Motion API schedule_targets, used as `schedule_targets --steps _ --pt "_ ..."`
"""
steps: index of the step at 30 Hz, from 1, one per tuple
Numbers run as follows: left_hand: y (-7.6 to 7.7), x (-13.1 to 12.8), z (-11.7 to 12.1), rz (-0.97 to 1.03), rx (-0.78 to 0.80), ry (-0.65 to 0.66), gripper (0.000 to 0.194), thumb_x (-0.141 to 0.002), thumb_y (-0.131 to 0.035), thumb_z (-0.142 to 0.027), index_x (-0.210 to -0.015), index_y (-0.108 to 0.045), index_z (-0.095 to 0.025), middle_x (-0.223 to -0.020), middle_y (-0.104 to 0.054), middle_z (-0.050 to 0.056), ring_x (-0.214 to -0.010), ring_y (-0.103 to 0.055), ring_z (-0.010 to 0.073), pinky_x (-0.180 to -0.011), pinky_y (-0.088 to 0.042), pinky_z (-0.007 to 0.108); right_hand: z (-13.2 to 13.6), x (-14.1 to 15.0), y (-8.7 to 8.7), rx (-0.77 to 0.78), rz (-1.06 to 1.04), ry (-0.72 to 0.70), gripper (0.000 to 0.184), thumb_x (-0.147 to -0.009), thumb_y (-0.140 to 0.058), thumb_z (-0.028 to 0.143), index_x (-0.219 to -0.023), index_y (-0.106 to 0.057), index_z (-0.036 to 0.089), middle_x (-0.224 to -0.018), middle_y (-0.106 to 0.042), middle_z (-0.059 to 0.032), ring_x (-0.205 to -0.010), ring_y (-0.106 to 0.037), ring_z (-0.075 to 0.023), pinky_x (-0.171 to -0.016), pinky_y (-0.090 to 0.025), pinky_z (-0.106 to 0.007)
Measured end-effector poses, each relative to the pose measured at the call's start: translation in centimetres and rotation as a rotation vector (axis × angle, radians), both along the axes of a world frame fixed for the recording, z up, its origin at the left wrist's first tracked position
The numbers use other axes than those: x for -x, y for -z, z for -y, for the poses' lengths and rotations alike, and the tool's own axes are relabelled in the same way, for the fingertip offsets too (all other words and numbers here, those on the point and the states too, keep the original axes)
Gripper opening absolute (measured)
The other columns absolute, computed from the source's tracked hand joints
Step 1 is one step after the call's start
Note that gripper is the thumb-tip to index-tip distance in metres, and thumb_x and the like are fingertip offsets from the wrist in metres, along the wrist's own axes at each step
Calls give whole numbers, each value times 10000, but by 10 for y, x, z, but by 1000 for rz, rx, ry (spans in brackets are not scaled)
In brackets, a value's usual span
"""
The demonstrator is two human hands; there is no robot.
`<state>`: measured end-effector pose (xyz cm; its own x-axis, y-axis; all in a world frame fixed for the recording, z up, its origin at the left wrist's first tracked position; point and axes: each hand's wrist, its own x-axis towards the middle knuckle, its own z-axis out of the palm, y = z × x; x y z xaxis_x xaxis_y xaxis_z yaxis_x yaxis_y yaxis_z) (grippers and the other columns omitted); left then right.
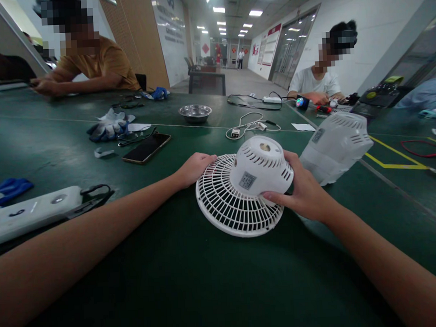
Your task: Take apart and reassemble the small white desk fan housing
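Observation:
A white round fan grille (219, 199) lies in front of me on the green table, slatted and circular. On top of it sits the white fan motor housing (262, 164), with vent slots, a hole in its end and a grey label. My right hand (306, 188) wraps round the housing's right side, thumb at the front. At the grille's far left rim, my left hand (194, 170) is closed on the edge; its fingertips are partly hidden. Just right of my right hand stands a white vented plastic piece (336, 146), apparently wrapped in film.
A phone (147, 148), gloves (110, 125) and a white device (35, 212) lie to the left. Further back are a metal bowl (195, 113) and a white cable (252, 126). Two people sit across the table. Yellow tape (398, 165) marks the table at right.

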<state>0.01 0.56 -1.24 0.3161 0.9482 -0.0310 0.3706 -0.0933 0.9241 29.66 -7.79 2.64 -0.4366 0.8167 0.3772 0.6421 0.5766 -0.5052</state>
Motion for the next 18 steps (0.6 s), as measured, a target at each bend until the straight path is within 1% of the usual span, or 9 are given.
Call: schedule_targets --steps 4,9,13,18 --pt "1 0 -1 -18 -5 3 355 -958 -481 -426 -751 -629 -178 -717 -669 22 -633 -609 148 -607 -457 266 0 0 0 1 -5 3 965 -727 -780 583 -1487 -292 243 -1411 -563 -166 -1239 -581 -435 -978 -517 -638" --pt "3 1 -1 15 -2 0 348 -966 -481 -412 -756 -633 -180 -714 -665 22 -614 -599 139 -618 -466 271 1 1 -1 8 -4 1 961 -728 -781 578 -1487 -295 242 -1422 -552 -171 -1252 -568 -443 -984 -505 -664" --pt "2 0 -1 16 3 -13 341 -969 -485 -391 -747 -634 -179 -709 -662 23 -617 -600 141 -627 -468 275 0 1 -1 7 -8 5 970 -719 -788 582 -1479 -300 228 -1431 -541 -179 -1269 -553 -446 -991 -507 -654" --pt "5 1 -3 46 23 -6 342 -968 -490 -395 -742 -632 -182 -702 -657 20 -603 -594 140 -625 -474 284 0 0 0 4 -2 3 961 -719 -787 589 -1474 -301 245 -1412 -557 -167 -1249 -569 -441 -968 -528 -643"
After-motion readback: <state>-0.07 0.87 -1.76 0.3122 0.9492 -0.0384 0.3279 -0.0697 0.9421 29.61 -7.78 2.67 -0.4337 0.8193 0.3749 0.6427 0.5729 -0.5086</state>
